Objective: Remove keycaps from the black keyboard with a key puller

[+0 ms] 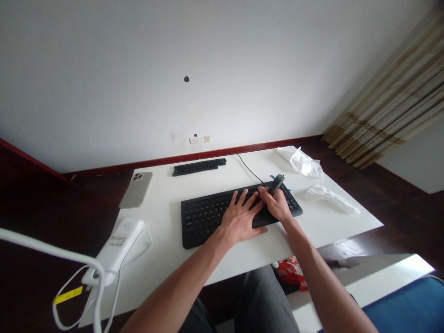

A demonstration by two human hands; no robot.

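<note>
A black keyboard [201, 222] lies across the middle of the white table. My left hand [239, 217] rests flat on its middle, fingers spread, covering many of the keys. Over the keyboard's right part, my right hand [275, 203] is closed around a dark grey brush-like tool [277, 183], held upright with a ragged, bristly end on top. The tool's lower end is hidden by my fingers. A bit of something teal shows behind the right hand; I cannot make out what it is.
Black keycaps [199, 167] lie in rows at the table's back. A phone [136, 190] and a white power strip [118, 245] with its cord are at the left. Crumpled clear plastic bags [301, 163] lie on the right. A thin black cable [249, 168] runs behind the keyboard.
</note>
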